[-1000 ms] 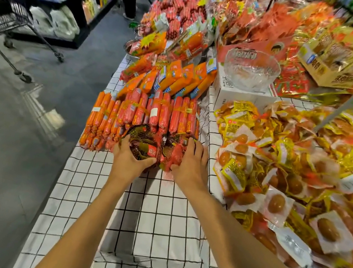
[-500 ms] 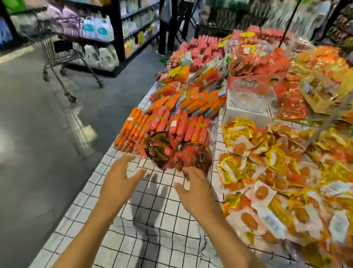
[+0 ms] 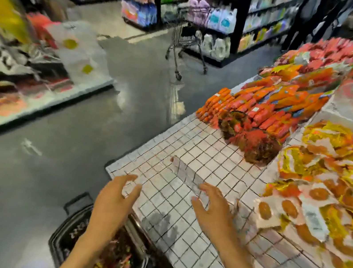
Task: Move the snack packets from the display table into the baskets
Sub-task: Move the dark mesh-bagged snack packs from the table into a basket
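I had drawn my hands back from the snack packets (image 3: 251, 141) to the table's (image 3: 190, 159) near left corner | left hand (image 3: 117, 197), right hand (image 3: 213, 208) apart, loosely spread, empty | packets lay ahead-right, nearer my right | basket (image 3: 65, 232) under my left.

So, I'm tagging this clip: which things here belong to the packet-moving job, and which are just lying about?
Job: left hand, right hand, both empty; dark red packet pile; display table; basket on the floor.
Lying about: shopping trolley; shelves; white bags.
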